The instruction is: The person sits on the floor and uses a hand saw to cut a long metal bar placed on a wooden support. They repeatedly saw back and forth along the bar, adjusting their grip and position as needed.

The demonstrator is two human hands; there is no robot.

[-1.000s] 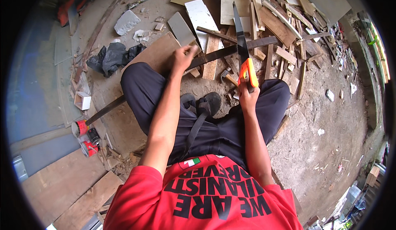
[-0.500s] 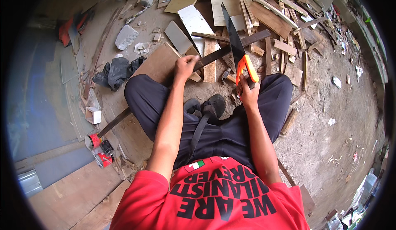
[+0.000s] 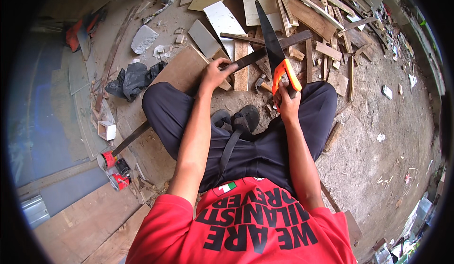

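My right hand (image 3: pixel 288 101) is wrapped round the orange handle of a handsaw (image 3: pixel 270 38). Its dark blade points away from me, lying across a long dark wooden strip (image 3: pixel 251 58). The strip slants from the lower left, passes behind my left knee and emerges toward the far right. My left hand (image 3: pixel 215 76) grips it just left of the blade, thumb along its top and fingers curled over the far side. Beneath that hand lies a brown board (image 3: pixel 177 72). Near the saw handle, a hammer (image 3: pixel 261 83) rests on the ground, partly hidden.
Offcuts and boards pile up ahead, including a white board (image 3: pixel 224 25). On the left are a black plastic bag (image 3: pixel 135 80), a small white box (image 3: pixel 107 130) and red cans (image 3: pixel 107 161). Sandals (image 3: pixel 246 117) lie between my knees. Rubble lines the right edge.
The saw has shifted slightly forward, away from me. My left hand has changed its hold, with the thumb now laid along the strip.
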